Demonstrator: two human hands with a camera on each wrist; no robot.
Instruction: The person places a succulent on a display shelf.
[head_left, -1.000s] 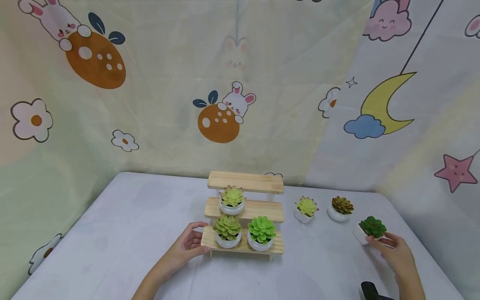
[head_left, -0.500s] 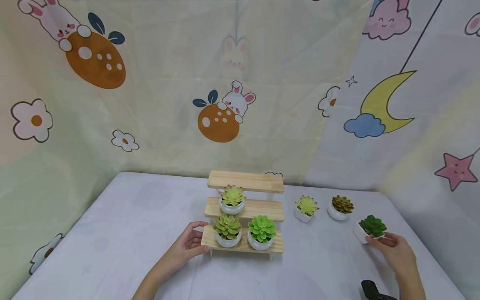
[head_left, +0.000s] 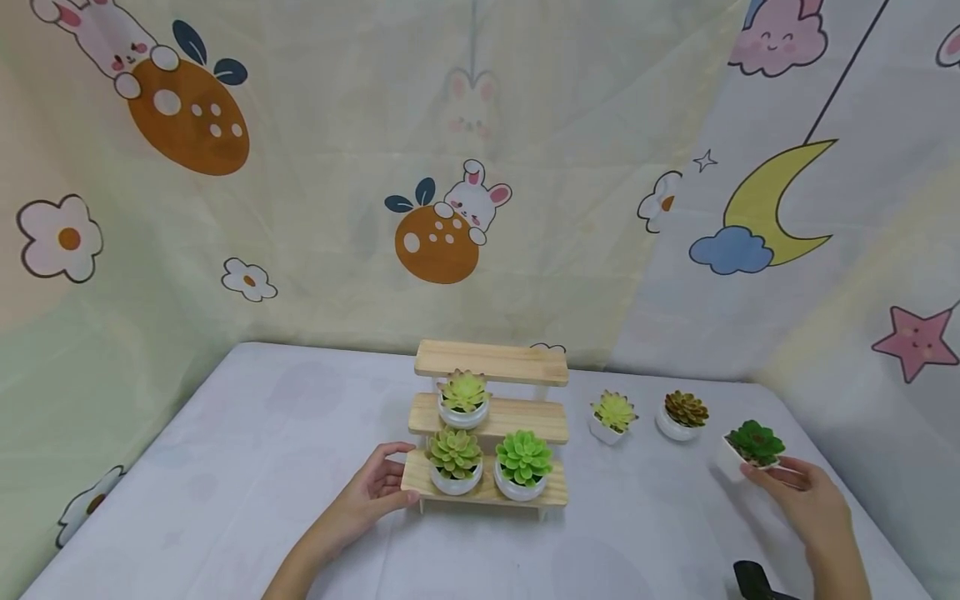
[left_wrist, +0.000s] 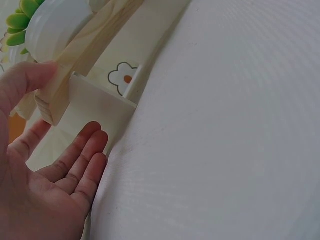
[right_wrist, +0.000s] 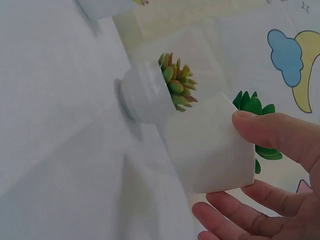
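My left hand (head_left: 380, 483) pinches the left end of the lowest board of a three-tier wooden plant stand (head_left: 491, 427). In the left wrist view its thumb lies on the board (left_wrist: 60, 92) and the other fingers spread below. With thumb and fingers, my right hand (head_left: 806, 500) grips a dark green potted succulent (head_left: 756, 442) by its white square pot (right_wrist: 215, 150), tilted and raised over the table. Two potted succulents, one olive green (head_left: 455, 454) and one bright green (head_left: 523, 460), stand on the lowest board. A yellow-green one (head_left: 464, 392) sits on the middle board's left.
To the right of the stand, a pale green succulent (head_left: 613, 412) and a brownish one (head_left: 682, 410) rest in white pots on the white-covered table (head_left: 225, 483). A black object (head_left: 752, 579) shows near the right wrist. A printed cloth (head_left: 330, 208) hangs behind the table.
My right hand has lifted the dark green succulent off the table and moved it slightly right and up. The left hand and the stand have kept their places.
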